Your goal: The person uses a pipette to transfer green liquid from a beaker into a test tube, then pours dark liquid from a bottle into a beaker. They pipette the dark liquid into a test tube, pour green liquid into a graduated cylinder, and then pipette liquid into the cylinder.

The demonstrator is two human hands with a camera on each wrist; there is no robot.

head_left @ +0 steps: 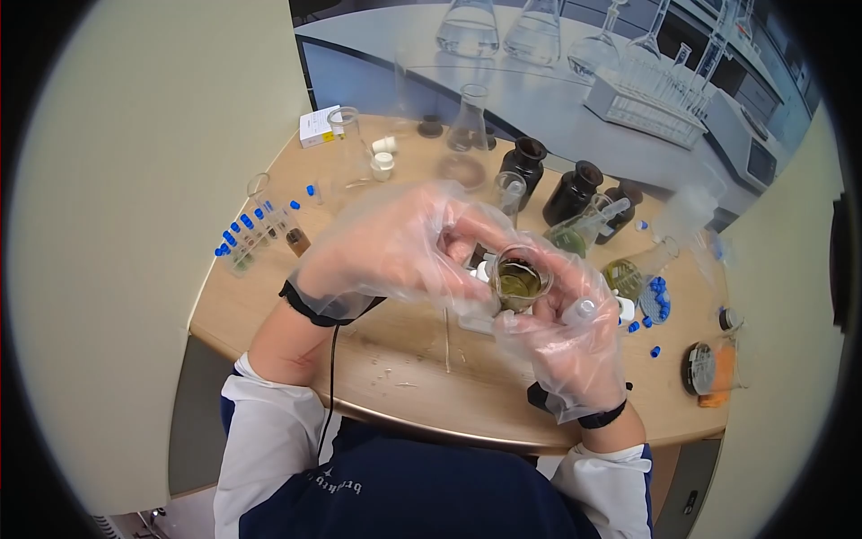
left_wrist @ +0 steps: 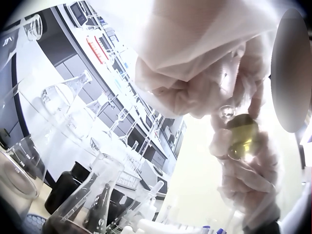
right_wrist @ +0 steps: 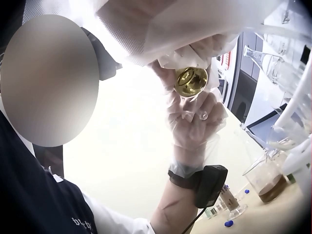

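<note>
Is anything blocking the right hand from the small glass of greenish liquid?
Nothing visible but the clear glove: the right hand already has its fingers against the small glass. The left hand is on the opposite side, not between them.

Wooden table (head_left: 409,352) with blue caps (head_left: 658,301).

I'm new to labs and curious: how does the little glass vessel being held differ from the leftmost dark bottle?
The glass vessel is see-through, showing yellow-green liquid; the dark bottle hides whatever might be inside. The glass vessel is held above the table, while the dark bottle stands on it. Both have round, open tops.
</note>
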